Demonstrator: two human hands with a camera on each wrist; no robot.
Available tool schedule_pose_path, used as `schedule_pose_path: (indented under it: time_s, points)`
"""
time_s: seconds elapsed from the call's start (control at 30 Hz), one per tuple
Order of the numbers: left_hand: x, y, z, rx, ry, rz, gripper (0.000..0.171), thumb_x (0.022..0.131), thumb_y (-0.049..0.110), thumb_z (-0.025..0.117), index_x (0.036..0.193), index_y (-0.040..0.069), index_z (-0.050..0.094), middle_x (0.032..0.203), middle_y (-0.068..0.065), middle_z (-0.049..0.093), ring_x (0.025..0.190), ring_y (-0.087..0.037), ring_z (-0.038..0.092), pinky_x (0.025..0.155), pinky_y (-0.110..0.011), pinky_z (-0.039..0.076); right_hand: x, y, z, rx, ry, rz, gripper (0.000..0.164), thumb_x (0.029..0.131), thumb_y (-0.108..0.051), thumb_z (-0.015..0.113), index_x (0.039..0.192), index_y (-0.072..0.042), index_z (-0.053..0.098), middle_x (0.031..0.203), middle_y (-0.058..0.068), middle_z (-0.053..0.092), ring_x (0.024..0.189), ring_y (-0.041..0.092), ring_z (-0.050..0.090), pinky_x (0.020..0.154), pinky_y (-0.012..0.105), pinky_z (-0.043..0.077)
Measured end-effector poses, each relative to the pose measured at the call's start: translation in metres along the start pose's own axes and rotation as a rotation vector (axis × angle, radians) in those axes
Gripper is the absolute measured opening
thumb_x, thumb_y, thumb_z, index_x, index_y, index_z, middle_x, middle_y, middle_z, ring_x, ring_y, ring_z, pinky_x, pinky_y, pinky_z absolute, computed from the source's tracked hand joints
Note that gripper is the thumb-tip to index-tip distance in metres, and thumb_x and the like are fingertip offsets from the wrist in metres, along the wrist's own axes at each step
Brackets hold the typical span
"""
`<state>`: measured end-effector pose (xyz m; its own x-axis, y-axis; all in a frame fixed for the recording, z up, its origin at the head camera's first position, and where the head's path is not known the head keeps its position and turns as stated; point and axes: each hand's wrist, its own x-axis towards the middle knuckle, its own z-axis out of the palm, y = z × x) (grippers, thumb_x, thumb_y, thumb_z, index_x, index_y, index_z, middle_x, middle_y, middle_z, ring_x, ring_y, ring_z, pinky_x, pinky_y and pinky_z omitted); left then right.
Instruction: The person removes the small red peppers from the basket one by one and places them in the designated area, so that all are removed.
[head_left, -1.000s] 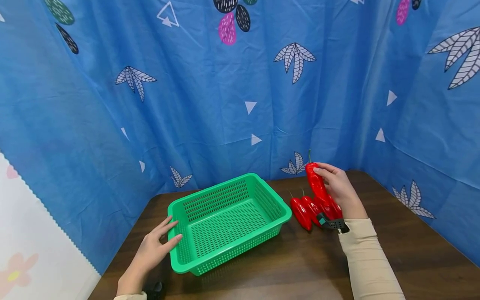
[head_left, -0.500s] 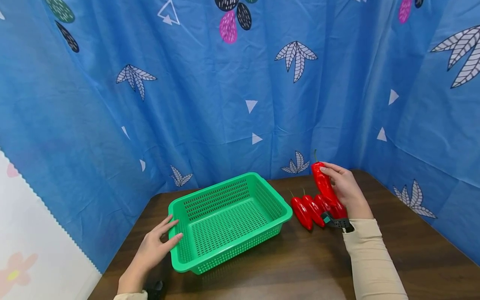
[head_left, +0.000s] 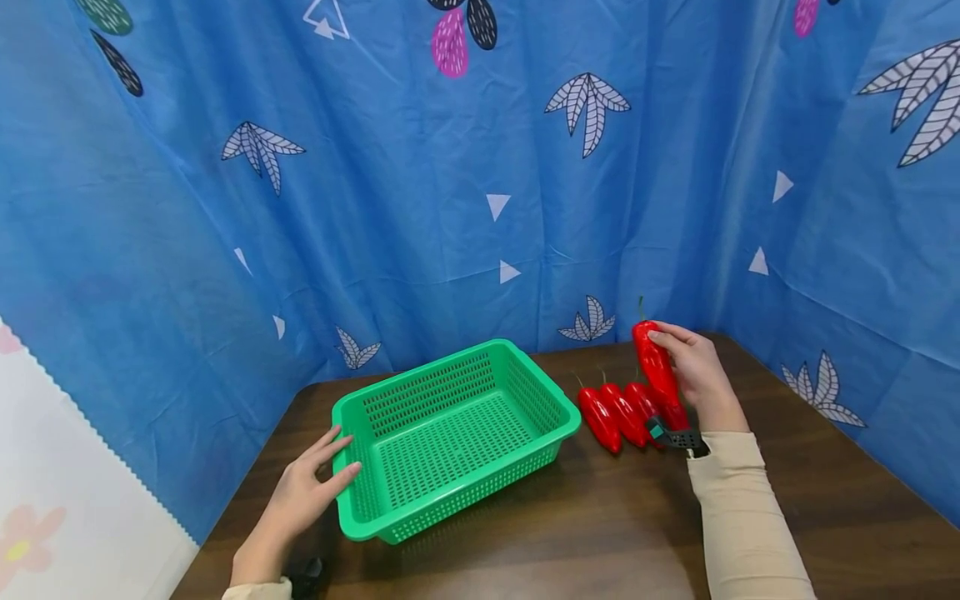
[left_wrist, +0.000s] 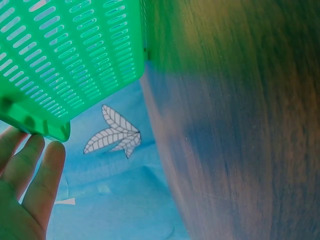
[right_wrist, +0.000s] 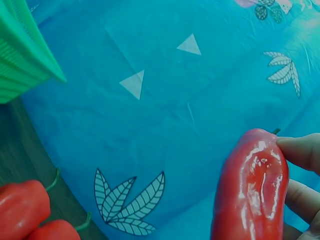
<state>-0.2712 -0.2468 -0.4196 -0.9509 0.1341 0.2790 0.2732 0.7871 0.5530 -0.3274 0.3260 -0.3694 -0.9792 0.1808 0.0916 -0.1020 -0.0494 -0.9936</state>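
Note:
My right hand [head_left: 695, 372] pinches a long red chili pepper [head_left: 651, 354] near its top, between thumb and fingers. The pepper hangs upright with its green stem up, glossy and dented in the right wrist view, where fingertips [right_wrist: 302, 151] press its side. Below and left of it, several red peppers lie side by side on the table, among them a leftmost pepper [head_left: 598, 421]. My left hand [head_left: 303, 487] rests on the left rim of a green plastic basket [head_left: 457, 492], its fingers fairly straight. In the left wrist view, fingertips [left_wrist: 54, 152] touch the basket's rim.
The basket has slotted walls, and nothing lies in it. A dark wooden table [head_left: 570, 533] carries everything. Behind it hangs a blue patterned curtain [head_left: 420, 208], close to the table's far edge. White cloth [head_left: 67, 500] hangs at the left.
My right hand has shifted right with the pepper, away from the basket and over the right end of the pepper row. The left hand and basket stay in place; the view tilts slightly.

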Motion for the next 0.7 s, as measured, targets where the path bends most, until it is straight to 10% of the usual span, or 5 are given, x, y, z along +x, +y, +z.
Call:
schedule_pose_path:
  time_s: [0.7]
  points:
    - [0.000, 0.002, -0.001, 0.007, 0.015, 0.013, 0.061, 0.097, 0.042, 0.065, 0.146, 0.008, 0.053, 0.160, -0.018, 0.036, 0.144, -0.047, 0.036, 0.103, -0.061, 0.047, 0.000, 0.007, -0.020, 0.000, 0.078, 0.056, 0.073, 0.095, -0.042, 0.067, 0.155, -0.013, 0.040, 0.106, -0.016, 0.053, 0.090, 0.002, 0.058, 0.073, 0.016, 0.057]
